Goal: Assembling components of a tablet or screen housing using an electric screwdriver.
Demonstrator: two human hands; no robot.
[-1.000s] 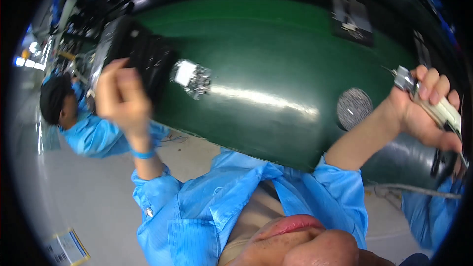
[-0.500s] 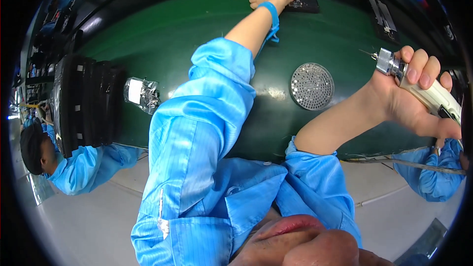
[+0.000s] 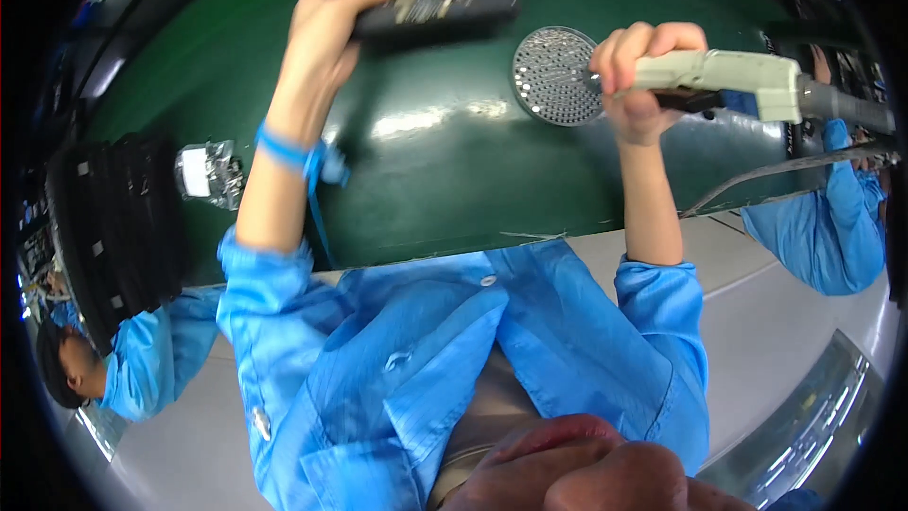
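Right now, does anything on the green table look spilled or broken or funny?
Nothing clearly stands out. The round grey dotted disc shows no visible spill; the flat black rectangular device looks smeared, probably just from motion blur.

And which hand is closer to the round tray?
Right: the right hand is at the right edge of the round tray; the left hand is farther off, to its left.
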